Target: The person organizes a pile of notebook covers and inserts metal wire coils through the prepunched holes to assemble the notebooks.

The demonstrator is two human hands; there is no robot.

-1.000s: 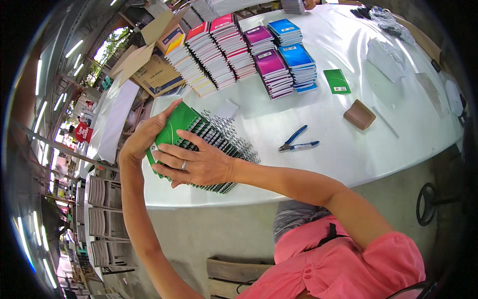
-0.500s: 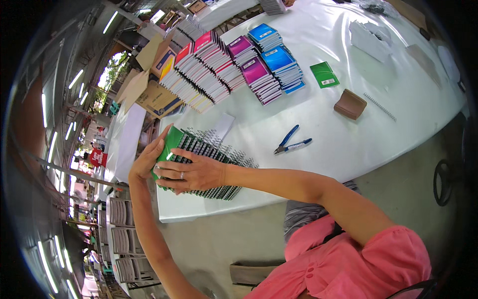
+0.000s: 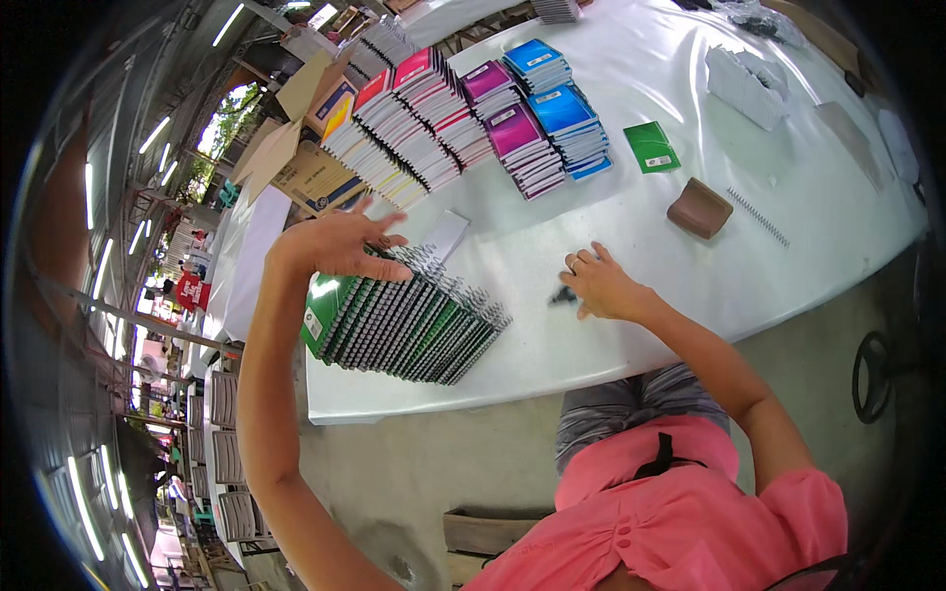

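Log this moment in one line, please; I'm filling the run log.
left hand: on green notebook row | right hand: on pliers | table: notebook stacks

Green, white and bright stacks

The row of spiral notebooks (image 3: 409,325) under the left hand (image 3: 340,244) shows green covers striped with black wire and pale page edges; the table (image 3: 641,246) is glossy white. At twelve o'clock stand stacks (image 3: 463,118) topped red, pink, purple and blue, with white-edged pages. Toward two o'clock lie a single green notebook (image 3: 651,148) and a brown pouch (image 3: 699,208). At six o'clock the person's shirt (image 3: 680,512) is coral pink. The cardboard boxes (image 3: 305,163) at eleven o'clock are tan.
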